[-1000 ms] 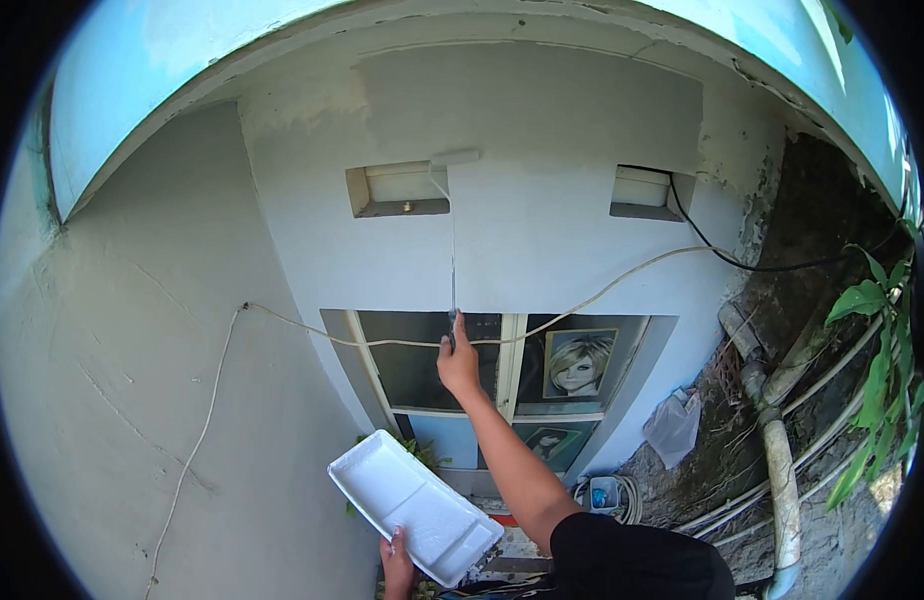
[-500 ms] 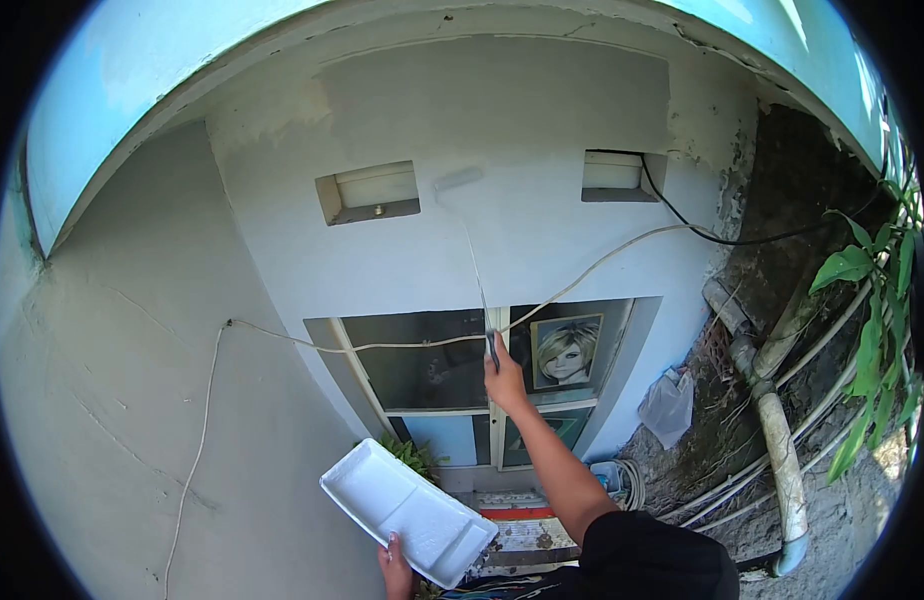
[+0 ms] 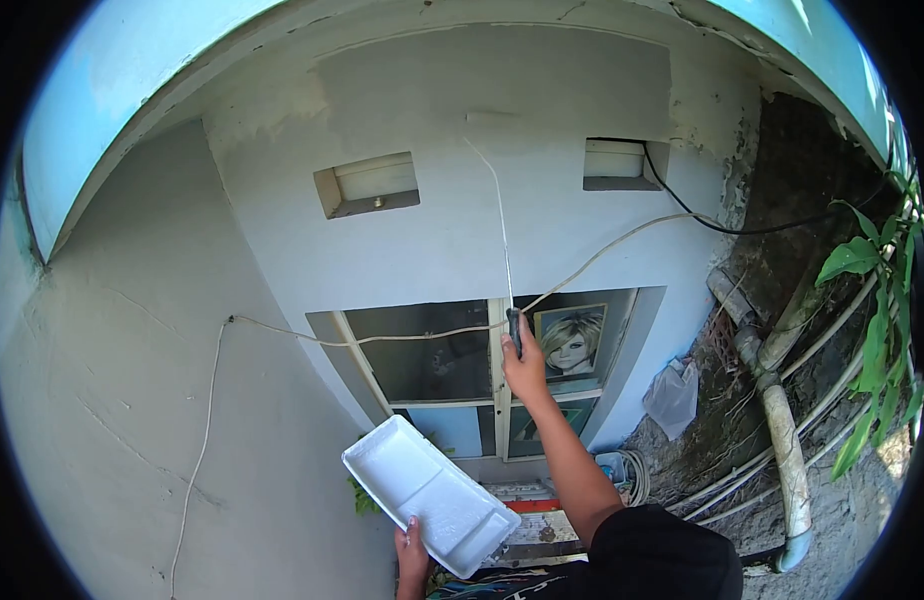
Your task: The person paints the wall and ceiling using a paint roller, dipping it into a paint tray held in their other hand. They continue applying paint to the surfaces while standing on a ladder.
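My right hand (image 3: 525, 365) is closed round the dark handle of a paint roller (image 3: 506, 230), arm stretched forward. The thin metal rod runs up to the pale roller head (image 3: 493, 117), which is against the wall (image 3: 452, 230) at the lower part of a greyer patch, above and between two small recesses. Low in view, my left hand (image 3: 412, 550) grips the near edge of a white paint tray (image 3: 432, 497), thumb on the rim. White paint coats the tray's inside, and the tray is held tilted.
A pale cable (image 3: 422, 338) crosses in front of the window (image 3: 422, 365); a black cable (image 3: 752, 238) leaves the right recess. Pipes (image 3: 779, 430) and leafy plants (image 3: 862, 260) stand at the right. A plastic bag (image 3: 672, 398) hangs by the wall.
The roller has moved up the wall and slightly right, onto the greyer patch. My right hand has shifted right and slightly up; the tray has moved a little to the right.
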A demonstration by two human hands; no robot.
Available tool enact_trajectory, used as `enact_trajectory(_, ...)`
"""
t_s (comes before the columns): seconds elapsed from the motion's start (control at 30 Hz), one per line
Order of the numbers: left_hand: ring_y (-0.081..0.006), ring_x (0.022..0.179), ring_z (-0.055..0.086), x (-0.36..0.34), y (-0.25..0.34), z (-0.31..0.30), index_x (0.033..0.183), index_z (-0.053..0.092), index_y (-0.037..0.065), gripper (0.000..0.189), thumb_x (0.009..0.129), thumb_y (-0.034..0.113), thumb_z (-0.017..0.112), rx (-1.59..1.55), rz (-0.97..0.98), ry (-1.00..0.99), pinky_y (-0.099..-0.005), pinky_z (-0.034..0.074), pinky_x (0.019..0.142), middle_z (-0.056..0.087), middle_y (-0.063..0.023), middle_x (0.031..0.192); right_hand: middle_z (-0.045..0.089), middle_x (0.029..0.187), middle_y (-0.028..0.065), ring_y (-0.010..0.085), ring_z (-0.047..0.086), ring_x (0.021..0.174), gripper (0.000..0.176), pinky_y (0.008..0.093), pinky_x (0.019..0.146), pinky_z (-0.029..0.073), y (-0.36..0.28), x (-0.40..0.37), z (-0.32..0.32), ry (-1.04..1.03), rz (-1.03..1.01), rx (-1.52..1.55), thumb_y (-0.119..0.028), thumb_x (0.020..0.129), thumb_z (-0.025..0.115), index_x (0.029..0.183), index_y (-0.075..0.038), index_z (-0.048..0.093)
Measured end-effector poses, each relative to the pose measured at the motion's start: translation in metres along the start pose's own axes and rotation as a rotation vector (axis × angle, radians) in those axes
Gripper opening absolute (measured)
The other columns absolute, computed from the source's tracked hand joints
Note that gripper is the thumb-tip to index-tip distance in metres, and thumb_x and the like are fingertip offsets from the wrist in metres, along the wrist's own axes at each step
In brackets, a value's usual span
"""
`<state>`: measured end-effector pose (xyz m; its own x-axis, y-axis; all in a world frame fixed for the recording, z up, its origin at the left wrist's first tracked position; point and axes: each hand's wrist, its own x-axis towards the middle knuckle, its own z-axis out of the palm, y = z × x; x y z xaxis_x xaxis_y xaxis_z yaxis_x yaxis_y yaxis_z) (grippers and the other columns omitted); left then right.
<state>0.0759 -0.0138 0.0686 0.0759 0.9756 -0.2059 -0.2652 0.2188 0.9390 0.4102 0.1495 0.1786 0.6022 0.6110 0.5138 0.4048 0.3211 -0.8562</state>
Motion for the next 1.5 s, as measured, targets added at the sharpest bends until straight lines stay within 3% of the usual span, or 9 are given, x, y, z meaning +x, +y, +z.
enact_trajectory(0.1,-0.0199,0.105,0.057,0.010,-0.015,-0.011,0.132,0.046,-0.003,0.039,0.104,0.023,0.049,-0.013,-0.041,-0.036,-0.0357,0.047,0.094,0.059,-0.0136,0.118,0.055,0.064,0.0010,0.0111,0.058,0.056,0.019,0.0277,0.054,0.045,-0.032,-0.072,-0.052,-0.219,0.496,0.294,-0.020,0.096,0.065,0.098,-0.002,0.059)
enact_trajectory(0.17,-0.0198,0.104,0.057,0.009,-0.017,-0.009,0.132,0.046,-0.003,0.039,0.104,0.022,0.049,-0.048,-0.076,-0.064,-0.0355,0.047,0.094,0.059,-0.0134,0.118,0.053,0.064,-0.0014,0.0082,0.054,0.051,0.021,0.0266,0.048,0.043,-0.021,-0.123,-0.083,-0.247,0.502,0.206,-0.021,0.096,0.065,0.085,-0.007,0.054)
enact_trajectory(0.37,-0.0159,0.101,0.058,0.014,-0.004,0.032,0.130,0.049,-0.001,0.039,0.103,0.025,0.053,0.011,-0.166,-0.314,-0.0323,0.048,0.090,0.061,-0.0092,0.114,0.070,0.082,0.0092,0.0100,0.057,0.052,0.023,0.0236,0.039,0.039,-0.024,-0.223,-0.157,-0.250,0.387,0.102,-0.025,0.100,0.058,0.098,-0.002,0.059)
enact_trajectory(0.43,-0.0136,0.100,0.058,0.011,-0.006,0.050,0.128,0.052,-0.001,0.038,0.103,0.028,0.054,0.024,-0.204,-0.400,-0.0306,0.048,0.088,0.062,-0.0075,0.112,0.072,0.099,0.0118,0.0095,0.063,0.070,0.026,0.0244,0.050,0.045,-0.040,-0.239,-0.176,-0.268,0.584,0.143,-0.026,0.100,0.057,0.098,0.000,0.062)
enact_trajectory(0.57,-0.0123,0.096,0.059,0.005,-0.018,0.080,0.126,0.054,-0.001,0.039,0.102,0.030,0.055,0.018,-0.288,-0.603,-0.0292,0.049,0.085,0.063,-0.0071,0.108,0.060,0.083,-0.0020,0.0064,0.049,0.075,0.025,0.0258,0.069,0.042,-0.038,-0.265,-0.203,-0.253,0.526,-0.006,-0.026,0.096,0.064,0.090,-0.002,0.060)
enact_trajectory(0.67,-0.0127,0.096,0.060,0.007,-0.032,0.094,0.125,0.054,-0.001,0.040,0.102,0.031,0.055,0.053,-0.344,-0.651,-0.0292,0.049,0.085,0.064,-0.0074,0.108,0.050,0.078,-0.0055,0.0066,0.043,0.073,0.025,0.0251,0.066,0.040,-0.049,-0.271,-0.209,-0.237,0.510,-0.016,-0.027,0.093,0.069,0.090,-0.004,0.059)
enact_trajectory(0.8,-0.0165,0.100,0.062,0.013,-0.039,0.102,0.130,0.051,-0.003,0.045,0.102,0.033,0.052,0.084,-0.312,-0.755,-0.0327,0.050,0.089,0.063,-0.0100,0.112,0.057,0.087,-0.0050,0.0056,0.048,0.080,0.026,0.0246,0.073,0.044,-0.063,-0.268,-0.217,-0.225,0.553,0.062,-0.022,0.089,0.075,0.101,-0.003,0.062)
enact_trajectory(1.37,-0.0215,0.098,0.066,0.009,-0.023,0.097,0.131,0.052,-0.003,0.056,0.100,0.043,0.052,0.061,-0.285,-0.690,-0.0354,0.053,0.088,0.065,-0.0140,0.114,0.054,0.080,-0.0053,0.0066,0.047,0.075,0.033,0.0248,0.066,0.042,-0.055,-0.267,-0.207,-0.226,0.535,0.144,-0.027,0.083,0.082,0.094,-0.004,0.062)
enact_trajectory(1.5,-0.0219,0.099,0.066,0.001,-0.024,0.097,0.130,0.053,-0.004,0.057,0.099,0.044,0.053,0.081,-0.305,-0.667,-0.0355,0.053,0.089,0.066,-0.0143,0.113,0.060,0.088,-0.0032,0.0070,0.051,0.082,0.035,0.0261,0.075,0.046,-0.055,-0.268,-0.215,-0.311,0.615,0.045,-0.025,0.083,0.082,0.105,-0.004,0.064)
